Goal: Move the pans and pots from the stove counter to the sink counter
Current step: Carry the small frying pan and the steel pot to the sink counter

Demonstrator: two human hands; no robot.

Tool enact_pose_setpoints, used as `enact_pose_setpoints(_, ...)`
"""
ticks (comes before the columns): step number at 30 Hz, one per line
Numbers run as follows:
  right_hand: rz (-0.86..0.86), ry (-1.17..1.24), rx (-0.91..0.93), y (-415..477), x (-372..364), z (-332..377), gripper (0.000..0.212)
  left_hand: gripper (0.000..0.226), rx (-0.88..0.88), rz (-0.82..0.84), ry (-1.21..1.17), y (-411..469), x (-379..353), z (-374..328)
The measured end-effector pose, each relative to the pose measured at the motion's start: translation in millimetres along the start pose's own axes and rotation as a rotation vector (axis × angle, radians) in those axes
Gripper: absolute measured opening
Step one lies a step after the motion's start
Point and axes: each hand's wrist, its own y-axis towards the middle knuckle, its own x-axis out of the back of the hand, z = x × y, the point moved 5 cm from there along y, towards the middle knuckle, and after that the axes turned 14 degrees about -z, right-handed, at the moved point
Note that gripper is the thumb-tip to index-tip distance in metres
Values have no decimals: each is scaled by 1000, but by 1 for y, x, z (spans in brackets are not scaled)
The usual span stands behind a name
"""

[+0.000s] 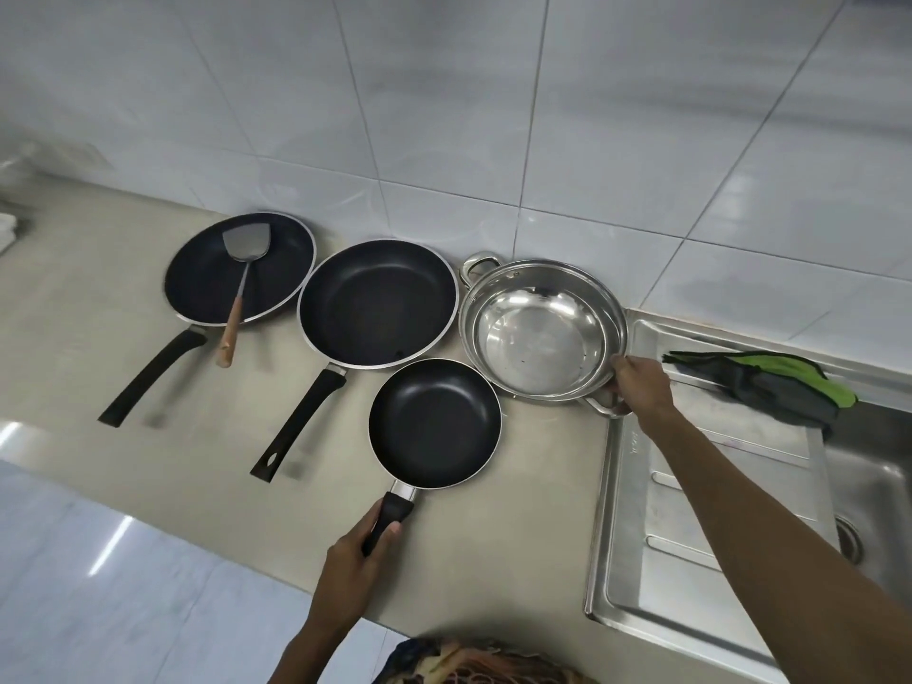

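A green and grey cloth lies on the sink drainboard. White tiles back the counter. Perhaps folded towels far left.

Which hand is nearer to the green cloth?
Right. The right hand grips the steel pot just beside the green cloth; the left hand holds the small pan handle, farther away.
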Motion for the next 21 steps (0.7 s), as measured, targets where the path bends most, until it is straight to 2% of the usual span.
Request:
enact_pose_setpoints(5, -22, 1, -1, 1, 0, -3, 34, 38, 53, -1, -10, -1, -2, 6)
enact_pose_setpoints(16, -51, -6, 9, -1, 2, -4, 30, 44, -14, -21, -14, -3, 1, -5)
enact_pose_setpoints(21, -49, 6, 9, 1, 1, -8, 30, 34, 7, -24, -23, -3, 0, -3)
